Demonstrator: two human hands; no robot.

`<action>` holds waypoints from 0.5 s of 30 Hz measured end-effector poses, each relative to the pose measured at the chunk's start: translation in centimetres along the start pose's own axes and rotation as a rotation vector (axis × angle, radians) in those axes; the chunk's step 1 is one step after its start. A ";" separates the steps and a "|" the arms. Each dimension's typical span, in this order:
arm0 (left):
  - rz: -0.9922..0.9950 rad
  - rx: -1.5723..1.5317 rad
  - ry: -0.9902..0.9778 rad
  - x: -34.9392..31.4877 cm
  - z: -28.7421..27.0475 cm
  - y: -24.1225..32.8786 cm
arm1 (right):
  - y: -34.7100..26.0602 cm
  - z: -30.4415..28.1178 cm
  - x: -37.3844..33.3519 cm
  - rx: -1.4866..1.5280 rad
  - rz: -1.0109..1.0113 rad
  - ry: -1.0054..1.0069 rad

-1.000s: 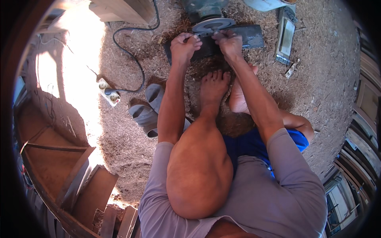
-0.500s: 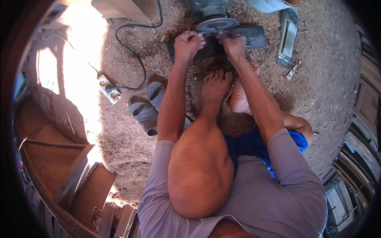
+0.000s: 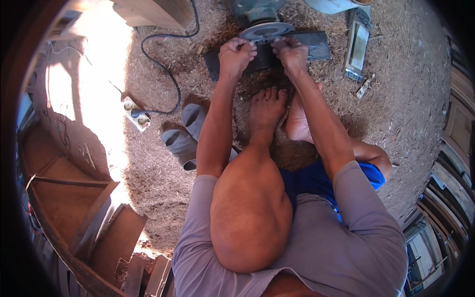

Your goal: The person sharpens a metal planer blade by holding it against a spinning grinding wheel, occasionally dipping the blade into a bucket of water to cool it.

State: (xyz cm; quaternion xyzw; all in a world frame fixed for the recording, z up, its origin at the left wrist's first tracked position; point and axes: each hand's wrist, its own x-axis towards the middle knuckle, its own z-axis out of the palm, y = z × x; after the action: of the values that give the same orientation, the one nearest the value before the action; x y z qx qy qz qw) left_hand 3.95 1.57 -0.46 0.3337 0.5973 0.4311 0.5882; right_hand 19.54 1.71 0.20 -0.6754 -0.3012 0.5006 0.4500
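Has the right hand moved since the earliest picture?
Yes: against the wheel, the right hand has shifted slightly to the right.

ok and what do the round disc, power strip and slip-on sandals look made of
Round disc: possibly bonded abrasive or metal; flat grey with no mirror shine, so I can't settle which. Power strip: likely hard moulded plastic, off-white, with round recessed sockets. Sandals: perhaps rubber or foam; dull grey, smooth and thick, with no weave visible.
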 end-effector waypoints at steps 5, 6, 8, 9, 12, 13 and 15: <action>-0.002 0.019 -0.018 0.0 0.1 -0.1 | 0.0 0.0 -0.2 0.062 0.032 0.008; -0.002 0.015 -0.015 0.0 0.1 0.0 | 0.0 0.0 -0.2 0.067 0.035 0.011; -0.003 0.005 -0.010 -0.1 0.1 0.0 | 0.0 0.1 -0.3 0.074 0.032 0.016; -0.005 0.002 -0.012 -0.1 0.1 0.0 | 0.0 0.1 -0.3 0.078 0.027 0.017; -0.002 -0.020 -0.012 -0.1 -0.3 -0.1 | -0.1 0.3 -0.5 0.061 0.011 0.012; 0.007 -0.037 -0.012 -0.1 -0.3 -0.1 | -0.1 0.3 -0.5 0.051 0.003 0.012; 0.010 -0.049 -0.012 -0.1 -0.3 -0.2 | 0.1 0.5 -0.5 0.045 -0.014 0.037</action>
State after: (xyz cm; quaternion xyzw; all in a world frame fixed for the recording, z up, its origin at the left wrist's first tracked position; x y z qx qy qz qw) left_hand 3.66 1.40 -0.59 0.3246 0.5816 0.4465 0.5975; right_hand 18.94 1.42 0.29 -0.6722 -0.2864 0.4913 0.4741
